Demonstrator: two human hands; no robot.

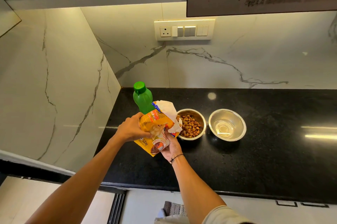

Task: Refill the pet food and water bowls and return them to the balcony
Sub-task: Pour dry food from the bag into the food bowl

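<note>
Both our hands grip the tilted yellow food bag (pixel 156 127): our left hand (pixel 131 129) curls around its upper side, our right hand (pixel 170 146) holds it from beneath. Its open mouth sits over the kibble-filled bowl (pixel 191 124) at three o'clock; further that way stands the water bowl (pixel 227 124). At the bag's twelve o'clock, a green bottle (pixel 142 97) stands on the black counter (pixel 255 160).

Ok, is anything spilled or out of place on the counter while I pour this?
Nothing stands out. The bag, held by both hands, tips its open top over the left bowl, and the kibble seen is inside it. The right bowl and green bottle stand upright on the counter.
</note>
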